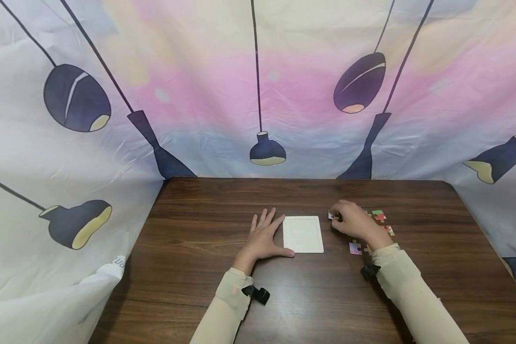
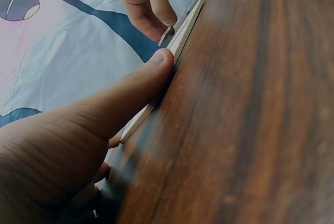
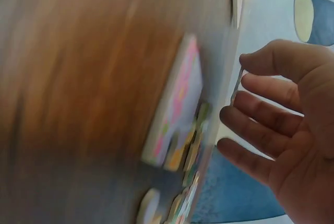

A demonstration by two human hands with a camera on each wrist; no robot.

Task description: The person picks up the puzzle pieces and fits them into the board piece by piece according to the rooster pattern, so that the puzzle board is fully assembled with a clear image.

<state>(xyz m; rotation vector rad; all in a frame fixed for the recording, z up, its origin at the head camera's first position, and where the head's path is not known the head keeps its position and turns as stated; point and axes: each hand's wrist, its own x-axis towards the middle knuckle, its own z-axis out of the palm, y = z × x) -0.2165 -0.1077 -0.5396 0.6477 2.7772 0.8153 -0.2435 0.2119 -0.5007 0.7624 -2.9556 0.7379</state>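
Patterned cloth (image 1: pixel 198 105) is hung behind the tabletop (image 1: pixel 155 267). Right of the white board (image 1: pixel 303 234), apart from it, a puzzle piece (image 1: pixel 330 216) is pinched by the right hand (image 1: pixel 356 220); the board's left edge is touched by the spread left hand (image 1: pixel 263 240).

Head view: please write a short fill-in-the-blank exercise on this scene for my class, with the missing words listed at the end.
1. A jigsaw piece is pinched by the person's ____ hand.
2. The left hand touches a square board coloured ____.
3. That board lies to the ____ of the loose pieces.
4. The tabletop is ____ in colour.
Missing words: right; white; left; brown.
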